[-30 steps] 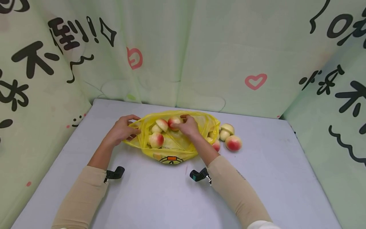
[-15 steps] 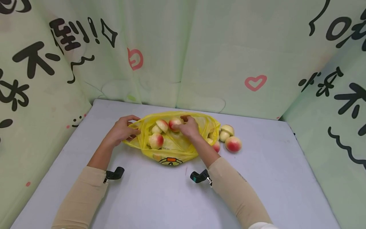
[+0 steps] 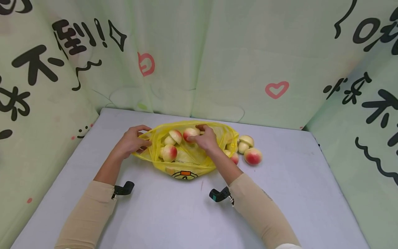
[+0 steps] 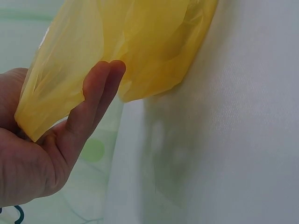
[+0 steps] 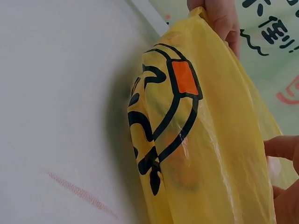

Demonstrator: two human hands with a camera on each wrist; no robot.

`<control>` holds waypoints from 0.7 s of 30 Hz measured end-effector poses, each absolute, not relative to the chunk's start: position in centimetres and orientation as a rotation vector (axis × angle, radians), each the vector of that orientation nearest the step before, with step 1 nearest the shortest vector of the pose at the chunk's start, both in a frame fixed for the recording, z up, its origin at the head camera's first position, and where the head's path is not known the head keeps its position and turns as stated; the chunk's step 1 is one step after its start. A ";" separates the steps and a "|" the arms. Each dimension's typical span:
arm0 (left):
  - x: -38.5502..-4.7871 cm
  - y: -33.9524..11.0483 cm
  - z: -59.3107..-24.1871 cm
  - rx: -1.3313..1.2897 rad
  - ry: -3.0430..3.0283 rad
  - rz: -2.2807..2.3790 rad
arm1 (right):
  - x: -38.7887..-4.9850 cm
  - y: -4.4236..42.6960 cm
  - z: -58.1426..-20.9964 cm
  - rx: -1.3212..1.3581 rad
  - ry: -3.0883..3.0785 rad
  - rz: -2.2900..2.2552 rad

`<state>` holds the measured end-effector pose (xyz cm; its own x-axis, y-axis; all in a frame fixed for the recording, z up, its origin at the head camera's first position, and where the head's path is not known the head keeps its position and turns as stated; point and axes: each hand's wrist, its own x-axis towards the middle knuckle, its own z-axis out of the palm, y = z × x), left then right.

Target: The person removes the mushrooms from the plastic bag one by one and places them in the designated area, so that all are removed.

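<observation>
A yellow plastic bag (image 3: 189, 167) lies with its mouth spread wide, a printed figure on its near side. The left hand (image 3: 132, 142) holds the bag's left edge; in the left wrist view the film runs between the thumb and the fingers of that hand (image 4: 60, 135). Over the bag's mouth, the right hand (image 3: 206, 138) pinches a red-and-cream mushroom-shaped piece (image 3: 190, 134). Two similar pieces, one at the upper left (image 3: 176, 136) and one below it (image 3: 169, 153), lie inside the bag. The right wrist view shows part of the right hand (image 5: 286, 186) behind the bag film (image 5: 219, 140).
Right of the bag, a cream mushroom-shaped piece (image 3: 245, 143) and a red-topped one (image 3: 253, 156) lie on the white table (image 3: 174, 214). Another red piece (image 3: 235, 158) is partly hidden at the bag's right edge. A printed curtain (image 3: 230, 62) stands behind the table.
The right wrist and forearm have shifted slightly to the right, and the piece in the right hand has turned a little. The left hand keeps its place on the bag.
</observation>
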<state>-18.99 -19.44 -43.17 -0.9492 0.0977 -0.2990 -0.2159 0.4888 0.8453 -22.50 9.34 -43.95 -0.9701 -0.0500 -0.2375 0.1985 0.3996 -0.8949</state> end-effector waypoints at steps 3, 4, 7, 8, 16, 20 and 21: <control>-18.9 -19.4 -43.0 -0.100 2.432 1.441 | -22.2 9.6 -43.6 0.120 2.429 -1.610; -18.9 -19.4 -42.9 -0.099 2.431 1.440 | -22.1 9.7 -43.4 0.117 2.430 -1.611; -18.9 -19.4 -42.9 -0.098 2.432 1.436 | -21.7 10.0 -43.0 0.104 2.427 -1.622; -18.9 -19.4 -42.8 -0.095 2.431 1.436 | -21.6 10.1 -42.9 0.100 2.421 -1.633; -19.0 -19.4 -43.0 -0.089 2.427 1.444 | -20.7 10.9 -41.9 0.062 2.376 -1.690; -19.1 -19.4 -43.1 -0.099 2.429 1.436 | -20.3 11.4 -41.8 0.058 2.361 -1.693; -19.1 -19.4 -43.1 -0.106 2.430 1.437 | -20.2 11.6 -41.7 0.056 2.360 -1.694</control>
